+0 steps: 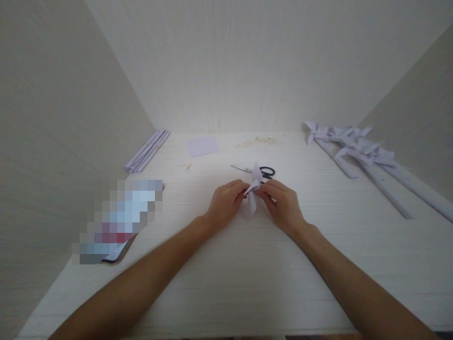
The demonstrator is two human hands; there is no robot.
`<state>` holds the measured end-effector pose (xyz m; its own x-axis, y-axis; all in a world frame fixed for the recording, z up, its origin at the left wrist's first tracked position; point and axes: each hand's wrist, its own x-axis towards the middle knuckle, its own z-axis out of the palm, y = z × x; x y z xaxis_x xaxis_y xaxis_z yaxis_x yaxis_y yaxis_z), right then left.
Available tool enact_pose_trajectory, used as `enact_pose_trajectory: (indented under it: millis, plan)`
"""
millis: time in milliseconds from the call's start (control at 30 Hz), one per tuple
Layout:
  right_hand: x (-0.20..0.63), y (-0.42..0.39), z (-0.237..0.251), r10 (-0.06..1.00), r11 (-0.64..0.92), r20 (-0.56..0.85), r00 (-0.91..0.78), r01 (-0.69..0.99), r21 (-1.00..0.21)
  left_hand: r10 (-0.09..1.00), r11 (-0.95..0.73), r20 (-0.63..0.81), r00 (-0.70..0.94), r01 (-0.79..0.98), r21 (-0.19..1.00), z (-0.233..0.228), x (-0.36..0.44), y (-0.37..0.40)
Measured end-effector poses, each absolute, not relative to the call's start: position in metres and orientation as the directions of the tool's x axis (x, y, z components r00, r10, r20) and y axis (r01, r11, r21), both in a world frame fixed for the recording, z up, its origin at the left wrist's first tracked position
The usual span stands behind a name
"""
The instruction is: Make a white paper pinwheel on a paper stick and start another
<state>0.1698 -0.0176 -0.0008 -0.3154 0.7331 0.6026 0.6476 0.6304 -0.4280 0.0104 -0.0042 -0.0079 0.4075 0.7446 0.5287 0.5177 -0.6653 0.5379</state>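
Observation:
A pale lilac paper pinwheel (pixel 252 200) with folded, pointed blades is held between my two hands above the table. My left hand (pixel 228 200) pinches it from the left, its fingers closed near the centre. From the right, my right hand (pixel 281 203) grips it with thumb and fingers together. Just behind the pinwheel lie scissors (pixel 267 171) with black handles, their blades pointing left and partly covered by the paper and my right hand. Whether a small pin or stick sits between my fingertips is hidden.
Rolled paper sticks (pixel 147 151) lie at the back left, near a square paper sheet (pixel 203 146). Toothpick-like slivers (pixel 187 167) and a scatter of small pieces (pixel 264 140) rest behind. Several pinwheels on sticks (pixel 368 153) lie at right. A blurred-out phone-like device (pixel 118 252) is at left. Walls enclose the table.

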Motion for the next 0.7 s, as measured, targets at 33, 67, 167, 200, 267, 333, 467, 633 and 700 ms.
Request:
enact_pose_trajectory:
  millis: [33, 67, 167, 200, 267, 333, 467, 633, 700]
  plan:
    - [0.1686, -0.0172, -0.0010, 0.760, 0.595, 0.601, -0.248, 0.637, -0.490, 0.754, -0.653, 0.531, 0.386, 0.521, 0.549, -0.0064, 0.0105, -0.0046]
    - [0.1676, -0.0167, -0.0012, 0.786, 0.563, 0.589, -0.189, 0.614, -0.553, 0.763, -0.642, 0.536, 0.361, 0.522, 0.562, -0.0050, 0.0105, -0.0049]
    - [0.1668, -0.0152, -0.0023, 0.843, 0.501, 0.529, -0.095, 0.493, -0.711, 0.783, -0.614, 0.549, 0.293, 0.511, 0.602, -0.0020, 0.0105, -0.0046]
    - [0.1671, -0.0147, -0.0028, 0.856, 0.487, 0.510, -0.080, 0.453, -0.747, 0.790, -0.605, 0.545, 0.281, 0.506, 0.615, -0.0014, 0.0107, -0.0042]
    - [0.1680, -0.0139, -0.0040, 0.874, 0.462, 0.483, -0.053, 0.400, -0.792, 0.805, -0.588, 0.526, 0.276, 0.492, 0.642, -0.0006, 0.0114, -0.0036]
    - [0.1685, -0.0134, -0.0051, 0.886, 0.441, 0.462, -0.041, 0.384, -0.811, 0.823, -0.567, 0.493, 0.283, 0.476, 0.673, -0.0003, 0.0125, -0.0030]
    - [0.1683, -0.0133, -0.0053, 0.893, 0.426, 0.448, -0.045, 0.407, -0.808, 0.851, -0.521, 0.402, 0.339, 0.441, 0.731, -0.0021, 0.0141, -0.0014]
    - [0.1682, -0.0147, -0.0011, 0.866, 0.465, 0.495, -0.071, 0.477, -0.746, 0.845, -0.500, 0.338, 0.414, 0.392, 0.772, -0.0064, 0.0142, 0.0014]
    - [0.1683, -0.0150, -0.0001, 0.856, 0.478, 0.510, -0.080, 0.496, -0.725, 0.844, -0.492, 0.322, 0.429, 0.380, 0.783, -0.0074, 0.0144, 0.0019]
